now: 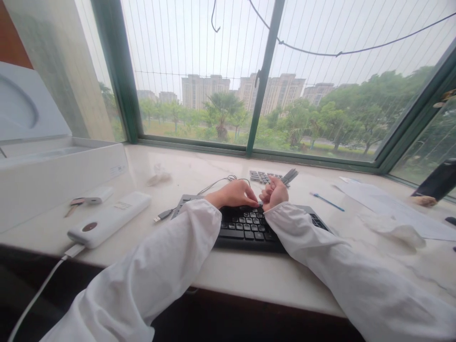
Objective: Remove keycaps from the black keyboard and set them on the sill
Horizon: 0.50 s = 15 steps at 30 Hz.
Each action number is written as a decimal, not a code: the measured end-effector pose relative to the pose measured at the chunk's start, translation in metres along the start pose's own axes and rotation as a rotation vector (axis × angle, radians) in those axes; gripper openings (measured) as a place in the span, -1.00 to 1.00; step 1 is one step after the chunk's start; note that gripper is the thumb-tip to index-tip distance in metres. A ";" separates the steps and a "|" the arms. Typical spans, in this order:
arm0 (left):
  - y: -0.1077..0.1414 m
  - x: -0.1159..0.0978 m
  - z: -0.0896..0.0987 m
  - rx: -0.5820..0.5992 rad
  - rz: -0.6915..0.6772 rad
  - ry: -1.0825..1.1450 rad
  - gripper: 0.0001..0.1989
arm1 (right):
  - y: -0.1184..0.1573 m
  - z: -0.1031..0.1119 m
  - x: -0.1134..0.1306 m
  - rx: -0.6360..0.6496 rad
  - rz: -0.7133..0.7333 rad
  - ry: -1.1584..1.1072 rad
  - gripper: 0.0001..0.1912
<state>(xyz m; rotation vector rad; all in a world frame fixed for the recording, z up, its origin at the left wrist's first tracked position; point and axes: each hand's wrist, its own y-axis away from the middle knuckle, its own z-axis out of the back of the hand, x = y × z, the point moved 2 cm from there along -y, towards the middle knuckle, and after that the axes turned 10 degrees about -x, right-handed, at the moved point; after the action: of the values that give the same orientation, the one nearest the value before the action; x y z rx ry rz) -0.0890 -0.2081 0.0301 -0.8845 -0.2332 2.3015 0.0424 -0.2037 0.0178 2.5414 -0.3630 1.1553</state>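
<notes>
A black keyboard (245, 234) lies on the pale windowsill counter, with many key positions showing bare, cap-less sockets. Over its upper middle, my left hand (237, 194) is closed, thumb and fingertips pinched together at the keys; whatever they pinch is too small to make out. My right hand (276, 192) forms a fist beside it, wrapped round a slim dark grey tool (290, 176) whose split-looking end sticks out up and to the right. Its lower end is hidden near the left fingertips. Just behind the hands lie several loose keycaps (259, 176) in rows.
At left are a white power bank (110, 221) with a cable, a smaller white device (98, 195) and an open white box (64, 175). A USB plug (164, 215) lies beside the keyboard. To the right are a blue swab-like stick (327, 202), papers (388, 204) and crumpled tissue (395, 232).
</notes>
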 end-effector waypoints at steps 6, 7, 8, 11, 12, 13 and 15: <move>-0.001 0.002 -0.001 0.005 0.018 -0.008 -0.70 | 0.007 -0.002 -0.004 -0.036 0.180 0.128 -0.58; -0.002 0.003 -0.001 0.006 0.021 -0.005 -0.70 | 0.009 -0.003 -0.005 -0.026 0.224 0.162 -0.58; -0.002 0.004 -0.002 0.007 0.020 0.002 -0.69 | 0.010 -0.004 -0.006 -0.017 0.253 0.189 -0.58; -0.002 0.006 -0.003 0.009 0.013 0.023 -0.67 | 0.012 -0.005 -0.008 0.002 0.280 0.255 -0.58; -0.002 0.007 -0.003 0.009 0.013 0.028 -0.67 | 0.011 -0.006 -0.008 0.005 0.284 0.284 -0.58; -0.002 0.007 -0.002 0.009 0.014 0.032 -0.67 | 0.011 -0.006 -0.007 0.008 0.285 0.317 -0.58; -0.001 0.005 -0.002 0.008 0.018 0.041 -0.68 | 0.010 -0.007 -0.006 0.008 0.273 0.366 -0.59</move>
<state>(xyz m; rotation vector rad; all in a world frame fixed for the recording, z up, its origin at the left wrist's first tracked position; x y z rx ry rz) -0.0903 -0.2041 0.0260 -0.9321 -0.1983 2.2969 0.0303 -0.2096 0.0193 2.2683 -0.6221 1.6873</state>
